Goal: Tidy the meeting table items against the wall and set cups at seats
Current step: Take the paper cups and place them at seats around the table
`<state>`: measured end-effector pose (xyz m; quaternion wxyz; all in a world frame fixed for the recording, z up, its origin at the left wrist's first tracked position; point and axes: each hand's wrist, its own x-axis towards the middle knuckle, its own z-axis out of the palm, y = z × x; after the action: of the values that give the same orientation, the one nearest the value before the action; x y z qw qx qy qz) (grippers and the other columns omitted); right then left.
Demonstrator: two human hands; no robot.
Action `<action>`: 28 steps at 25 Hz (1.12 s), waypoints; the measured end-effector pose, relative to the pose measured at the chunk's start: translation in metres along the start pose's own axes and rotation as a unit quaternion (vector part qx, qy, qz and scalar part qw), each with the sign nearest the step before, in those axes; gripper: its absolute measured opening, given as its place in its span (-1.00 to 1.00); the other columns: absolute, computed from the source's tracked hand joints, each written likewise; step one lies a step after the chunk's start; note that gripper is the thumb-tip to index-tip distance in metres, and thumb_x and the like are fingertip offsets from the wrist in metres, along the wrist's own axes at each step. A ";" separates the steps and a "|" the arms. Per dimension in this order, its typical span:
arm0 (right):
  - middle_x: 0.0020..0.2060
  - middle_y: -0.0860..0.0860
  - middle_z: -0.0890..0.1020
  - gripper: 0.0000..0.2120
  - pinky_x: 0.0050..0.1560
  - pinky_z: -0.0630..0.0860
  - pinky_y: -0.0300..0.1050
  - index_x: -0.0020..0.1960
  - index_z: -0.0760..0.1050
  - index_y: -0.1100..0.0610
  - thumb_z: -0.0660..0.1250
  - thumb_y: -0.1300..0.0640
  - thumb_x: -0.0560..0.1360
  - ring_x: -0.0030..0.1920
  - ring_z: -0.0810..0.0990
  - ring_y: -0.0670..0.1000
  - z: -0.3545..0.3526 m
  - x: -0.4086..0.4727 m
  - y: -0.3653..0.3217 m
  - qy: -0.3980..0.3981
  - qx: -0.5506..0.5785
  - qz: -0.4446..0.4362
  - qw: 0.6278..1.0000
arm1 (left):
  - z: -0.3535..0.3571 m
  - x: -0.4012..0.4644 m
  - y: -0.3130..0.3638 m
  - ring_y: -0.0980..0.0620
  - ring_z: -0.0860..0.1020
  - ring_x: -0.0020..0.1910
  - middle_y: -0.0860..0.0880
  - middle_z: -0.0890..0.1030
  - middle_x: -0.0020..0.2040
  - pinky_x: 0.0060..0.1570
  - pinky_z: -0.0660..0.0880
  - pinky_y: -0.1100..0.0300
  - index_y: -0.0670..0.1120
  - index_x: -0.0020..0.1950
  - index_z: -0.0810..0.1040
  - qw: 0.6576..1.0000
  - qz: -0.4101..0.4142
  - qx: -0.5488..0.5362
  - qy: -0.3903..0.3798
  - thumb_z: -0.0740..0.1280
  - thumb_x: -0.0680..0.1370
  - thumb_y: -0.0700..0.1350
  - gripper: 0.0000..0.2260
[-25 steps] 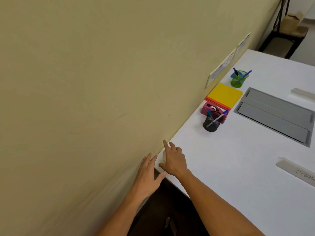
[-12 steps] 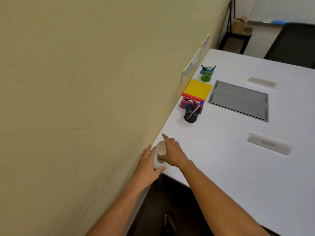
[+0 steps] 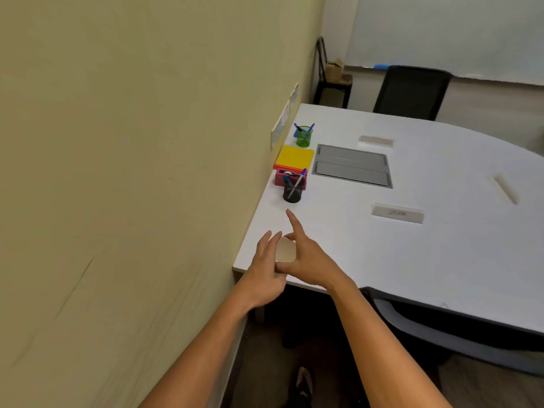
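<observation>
Beige paper cup (image 3: 285, 250) at the white worktop (image 3: 412, 254) corner nearest the wall, held between both hands: right hand (image 3: 306, 260) curled round it, index finger extended; left hand (image 3: 266, 269) touching it with straight fingers. Black pen holder (image 3: 292, 193) at 12 o'clock.

Both forearms are reaching toward twelve o'clock. The left hand (image 3: 266, 267) is cupping with fingers extended; the right hand (image 3: 309, 260) is gripping, index finger pointing to eleven o'clock.
</observation>
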<state>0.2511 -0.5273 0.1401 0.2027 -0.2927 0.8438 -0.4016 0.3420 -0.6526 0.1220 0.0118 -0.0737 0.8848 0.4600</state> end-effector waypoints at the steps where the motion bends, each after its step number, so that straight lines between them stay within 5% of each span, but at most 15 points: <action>1: 0.46 0.01 0.42 0.13 0.23 0.39 -0.14 0.53 -0.28 -0.40 0.55 -0.15 0.36 0.40 0.47 0.08 -0.002 -0.005 0.000 0.004 0.019 0.000 1.000 | 0.001 -0.002 0.002 0.05 0.16 0.56 0.21 -0.12 0.61 0.26 0.28 0.32 0.14 0.62 -0.06 1.000 0.008 0.002 0.003 0.32 0.53 -0.24 -0.20; 6: 0.29 -0.25 0.46 0.09 0.13 0.49 -0.30 0.52 -0.19 -0.45 0.55 -0.26 0.30 0.21 0.57 -0.20 -0.032 -0.060 -0.005 0.099 0.120 -0.018 0.988 | 0.008 -0.016 0.048 0.18 0.41 0.28 0.10 0.18 0.55 -0.02 0.36 0.64 0.09 0.46 0.36 0.995 0.089 -0.013 0.032 0.40 0.54 -0.16 -0.49; 10: 0.32 -0.16 0.50 -0.06 0.10 0.53 -0.33 0.50 0.10 -0.36 0.53 -0.36 0.26 0.23 0.55 -0.20 -0.058 -0.098 -0.002 0.148 0.178 -0.024 0.973 | 0.024 -0.023 0.087 0.01 0.49 0.29 0.03 0.45 0.38 0.15 0.55 0.31 0.05 0.14 0.51 0.983 0.112 -0.102 0.104 0.40 0.58 -0.09 -0.83; 12: 0.34 -0.15 0.50 -0.14 0.18 0.58 -0.18 0.49 0.20 -0.27 0.49 -0.38 0.30 0.26 0.56 -0.10 -0.071 -0.121 0.006 0.127 0.169 -0.026 0.977 | 0.036 -0.029 0.107 0.03 0.54 0.20 0.07 0.50 0.30 0.04 0.56 0.36 0.04 0.29 0.49 0.978 0.085 -0.160 0.102 0.37 0.57 0.06 -0.69; 16: 0.21 -0.33 0.50 -0.32 -0.04 0.61 -0.31 0.35 0.28 -0.36 0.53 -0.31 0.33 0.15 0.58 -0.16 -0.091 -0.164 0.026 0.123 0.115 -0.016 0.986 | 0.063 -0.039 0.137 0.07 0.56 0.17 0.17 0.48 0.26 -0.07 0.58 0.36 0.08 0.29 0.42 0.971 0.062 -0.222 0.056 0.26 0.45 0.32 -0.50; 18: 0.19 -0.35 0.49 -0.36 -0.03 0.65 -0.27 0.29 0.27 -0.45 0.52 -0.30 0.32 0.14 0.58 -0.15 -0.102 -0.185 0.039 0.126 0.094 -0.006 0.988 | 0.077 -0.043 0.152 0.18 0.52 0.14 0.25 0.46 0.19 -0.18 0.51 0.48 0.14 0.30 0.36 0.972 0.066 -0.224 0.039 0.27 0.43 0.34 -0.48; 23: 0.16 -0.44 0.48 -0.38 0.02 0.64 -0.23 0.24 0.21 -0.59 0.48 -0.40 0.31 0.15 0.56 -0.24 -0.146 -0.269 0.083 0.113 0.074 0.006 0.991 | 0.146 -0.063 0.198 0.21 0.54 0.10 0.27 0.51 0.16 -0.18 0.47 0.40 0.27 0.32 0.42 0.983 0.080 -0.165 -0.005 0.28 0.42 0.47 -0.46; 28: 0.19 -0.35 0.54 -0.34 0.15 0.63 -0.10 0.39 0.28 -0.43 0.49 -0.35 0.37 0.18 0.57 -0.24 -0.188 -0.365 0.134 0.127 0.108 0.005 0.986 | 0.236 -0.088 0.259 0.29 0.58 0.04 0.21 0.63 0.10 -0.07 0.46 0.38 0.22 0.13 0.64 0.983 0.115 -0.141 -0.037 0.29 0.48 0.38 -0.64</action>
<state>0.3706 -0.1147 0.1848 0.1263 -0.2118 0.8156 -0.5234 0.3812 -0.3034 0.2042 -0.0190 0.0441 0.8124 0.5811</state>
